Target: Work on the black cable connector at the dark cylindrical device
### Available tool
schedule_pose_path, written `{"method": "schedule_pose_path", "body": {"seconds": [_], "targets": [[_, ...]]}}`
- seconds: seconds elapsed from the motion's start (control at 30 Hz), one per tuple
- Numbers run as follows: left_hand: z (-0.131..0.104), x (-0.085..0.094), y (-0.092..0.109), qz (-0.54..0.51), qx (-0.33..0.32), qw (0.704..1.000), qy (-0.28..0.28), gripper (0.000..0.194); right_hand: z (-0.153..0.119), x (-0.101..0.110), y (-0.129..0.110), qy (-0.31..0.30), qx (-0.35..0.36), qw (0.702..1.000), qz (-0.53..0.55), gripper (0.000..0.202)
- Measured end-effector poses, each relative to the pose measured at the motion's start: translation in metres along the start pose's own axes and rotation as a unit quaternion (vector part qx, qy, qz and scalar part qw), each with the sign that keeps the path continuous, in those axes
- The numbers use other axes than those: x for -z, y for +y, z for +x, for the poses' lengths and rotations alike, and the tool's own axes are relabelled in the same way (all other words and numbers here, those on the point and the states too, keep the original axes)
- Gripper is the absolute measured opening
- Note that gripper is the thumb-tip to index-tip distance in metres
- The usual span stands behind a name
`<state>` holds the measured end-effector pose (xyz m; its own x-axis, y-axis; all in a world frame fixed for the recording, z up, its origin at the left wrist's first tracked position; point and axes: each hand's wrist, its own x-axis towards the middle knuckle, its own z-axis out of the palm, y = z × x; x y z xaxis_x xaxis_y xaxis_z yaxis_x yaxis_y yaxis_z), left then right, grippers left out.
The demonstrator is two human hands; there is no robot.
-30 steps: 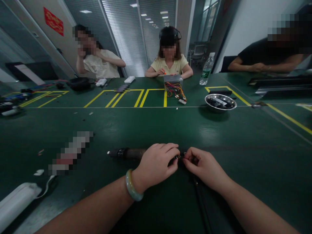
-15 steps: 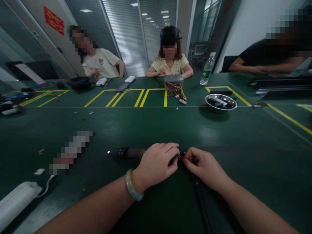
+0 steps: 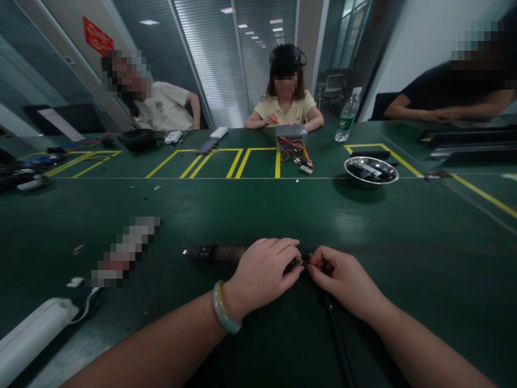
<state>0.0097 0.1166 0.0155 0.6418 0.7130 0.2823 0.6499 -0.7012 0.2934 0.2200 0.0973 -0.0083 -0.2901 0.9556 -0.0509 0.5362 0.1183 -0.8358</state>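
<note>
My left hand (image 3: 264,269), with a pale green bangle (image 3: 225,308) at the wrist, is closed over an electric screwdriver (image 3: 228,255) lying across the green table. Its metal tip points left, and my palm hides most of the body. Between my left thumb and fingers shows a dark, round end with a shiny ring, in line with the screwdriver. Just right of it, my right hand (image 3: 343,275) is pinched, fingertips together; what they hold is too small and dark to make out. A long black strip or rod (image 3: 339,334) runs from below my right hand to the bottom edge.
At left lie a white power strip (image 3: 40,328) with a cord and a blurred-out flat object (image 3: 125,253). Farther back stand a metal bowl (image 3: 371,180), a water bottle (image 3: 347,116) and a grey box with coloured wires (image 3: 291,139). Three people sit around the table.
My right fingertips have drawn slightly away from the shiny ringed end, which now shows more fully. The whole view has shifted a little; the left hand keeps its hold.
</note>
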Motion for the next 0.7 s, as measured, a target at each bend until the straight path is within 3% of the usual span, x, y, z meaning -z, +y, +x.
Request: {"method": "schedule_pose_path", "body": {"seconds": [0.37,0.7], "targets": [[0.0017,0.0017,0.0013,0.005,0.001,1.000,-0.010,0.013,-0.0011,-0.0011,0.0031,-0.004,0.001,1.000,-0.003,0.011],[0.0008,0.0014,0.0001,-0.014,-0.001,1.000,-0.004,0.024,-0.0008,0.0005,-0.0012,-0.009,0.000,1.000,0.008,0.011]]}}
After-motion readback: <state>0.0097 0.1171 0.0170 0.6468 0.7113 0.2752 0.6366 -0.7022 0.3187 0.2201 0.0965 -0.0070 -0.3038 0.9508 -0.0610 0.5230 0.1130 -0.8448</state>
